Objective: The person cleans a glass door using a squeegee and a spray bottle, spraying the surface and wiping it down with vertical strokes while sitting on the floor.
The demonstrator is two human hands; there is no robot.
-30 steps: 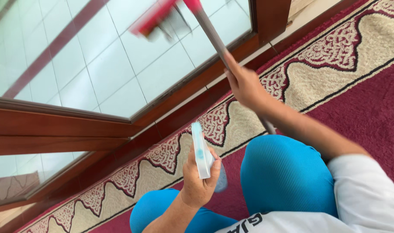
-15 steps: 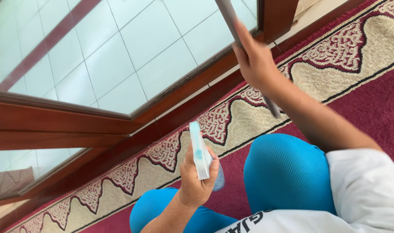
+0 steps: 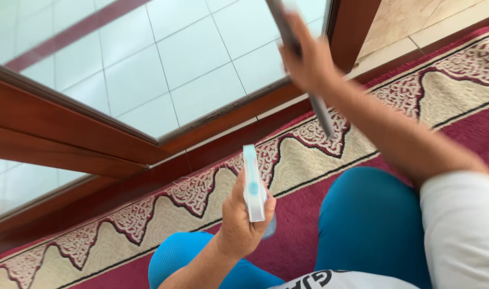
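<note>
Leftmost, a dark wooden frame [image 3: 68,134] with smooth, thick rails slants across the view, holding a glass pane [image 3: 164,69] through which pale square tiles show. Below it a carpet [image 3: 308,160] runs along the frame's foot, woven, with a cream scalloped border against deep red; its open strip between frame and knees lies bare. Near the middle, the left hand [image 3: 239,225] has its fingers closed around a slim white spray bottle [image 3: 252,184] with a light blue stripe, held upright above the carpet, apart from the glass. Further right, the right hand [image 3: 308,61] grips a thin grey pole [image 3: 322,109], fingers wrapped tight, up against the pane's lower right corner; the pole slants down over the frame's rail. Blue-clad knees [image 3: 367,219] fill the lower right.
</note>
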